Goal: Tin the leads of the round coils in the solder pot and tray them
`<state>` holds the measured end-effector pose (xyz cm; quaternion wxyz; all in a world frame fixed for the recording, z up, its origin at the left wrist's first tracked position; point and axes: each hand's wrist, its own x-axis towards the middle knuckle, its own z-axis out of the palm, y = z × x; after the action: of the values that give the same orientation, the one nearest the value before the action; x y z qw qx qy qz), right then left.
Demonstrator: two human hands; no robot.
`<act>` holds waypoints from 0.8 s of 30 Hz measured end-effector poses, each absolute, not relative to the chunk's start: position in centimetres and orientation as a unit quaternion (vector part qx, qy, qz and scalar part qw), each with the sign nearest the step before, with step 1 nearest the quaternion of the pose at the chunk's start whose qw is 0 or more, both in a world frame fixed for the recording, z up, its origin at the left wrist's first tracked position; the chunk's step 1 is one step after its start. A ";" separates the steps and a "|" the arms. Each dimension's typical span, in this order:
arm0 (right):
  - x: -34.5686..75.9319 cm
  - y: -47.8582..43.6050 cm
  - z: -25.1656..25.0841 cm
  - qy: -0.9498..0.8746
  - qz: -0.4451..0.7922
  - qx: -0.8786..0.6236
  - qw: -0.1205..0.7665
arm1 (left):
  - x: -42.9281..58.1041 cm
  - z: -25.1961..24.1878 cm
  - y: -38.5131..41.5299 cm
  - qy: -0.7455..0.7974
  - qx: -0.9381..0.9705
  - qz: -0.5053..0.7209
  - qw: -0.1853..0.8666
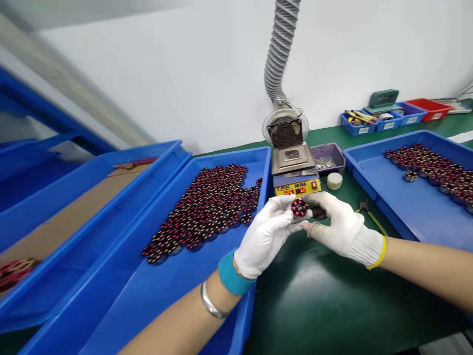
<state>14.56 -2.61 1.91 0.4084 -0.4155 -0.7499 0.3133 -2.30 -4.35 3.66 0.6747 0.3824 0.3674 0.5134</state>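
My left hand, in a white glove, pinches a small round motor stator with red windings and a dark centre, its face turned toward me. Close beside it, my right hand, gloved in white with a yellow cuff, has its fingers closed around a dark rounded piece; most of that piece is hidden, so its kind is unclear. Both hands are above the green table, in front of a yellow solder pot with lit red digits. Many similar stators lie in the blue tray at left.
At right, another blue tray holds more stators. Green-handled pliers, a round whitish tin and a grey bin surround the pot. An exhaust hose hangs above. Small bins stand behind.
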 end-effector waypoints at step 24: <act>15.8 -1.8 1.9 -0.813 0.347 -0.386 0.265 | -2.0 1.6 -5.2 0.552 0.543 0.421 0.472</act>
<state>15.77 -1.83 1.94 0.2648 -0.3863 -0.8125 0.3470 -1.96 -5.20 1.55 0.4718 0.5430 0.5524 0.4212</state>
